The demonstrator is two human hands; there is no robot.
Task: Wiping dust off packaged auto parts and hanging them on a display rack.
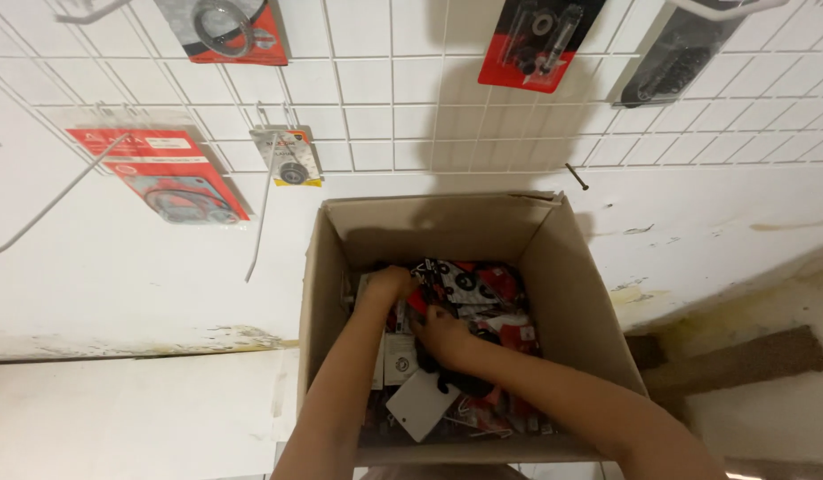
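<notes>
Sorting through packets, by the look of it, with both hands deep in the cardboard box. Nearest, below the right fingers, a blank white card lying tilted on the heap. Right hand pressed among the red, black and white blister packets, fingers curled down into them, though gripping one or only pushing cannot be told. Just beyond and to the left, left hand at the box's inner left side, fingers bent over a packet edge, grip also not clear. Probably calling next for a firm pinch on one single packet and a lift free of the others. Further beyond the fingertips, a white wire grid on the wall, hung with similar packets.
</notes>
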